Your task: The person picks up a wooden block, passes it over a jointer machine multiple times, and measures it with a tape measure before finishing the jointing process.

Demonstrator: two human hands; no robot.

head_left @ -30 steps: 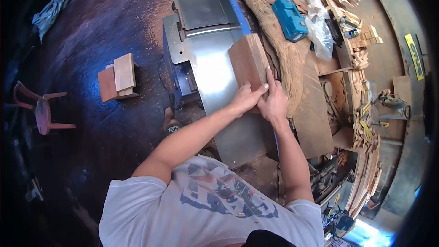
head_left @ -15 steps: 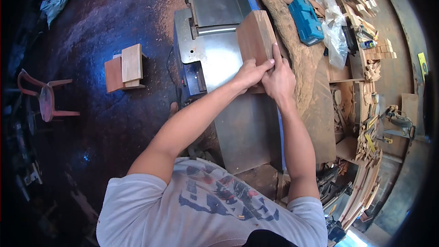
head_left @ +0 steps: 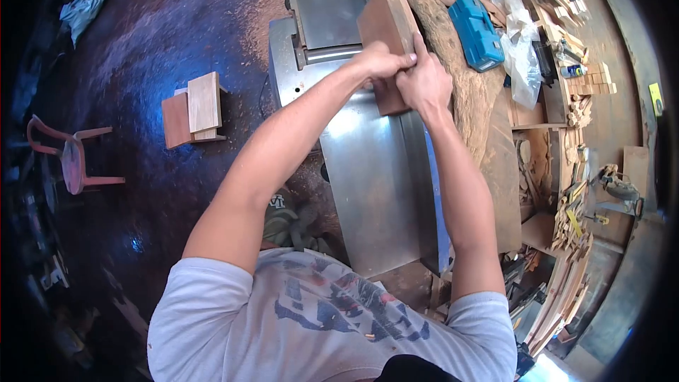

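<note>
A reddish-brown board stands on edge on the metal bed of a machine, against its upright fence. My left hand presses on the board's broad left face, its thumb reaching toward the top edge. Gripping the near end and top edge is my right hand, with one finger stretched forward along the edge. The two hands touch at the thumbs. The board's lower part shows below my hands.
Right of the fence lie a long rough slab, a teal case and clear plastic. Wood pieces fill shelves at the far right. On the floor at left are stacked boards and a red chair.
Both hands and the board have moved forward along the machine, away from my body. More of the near metal bed shows now.
</note>
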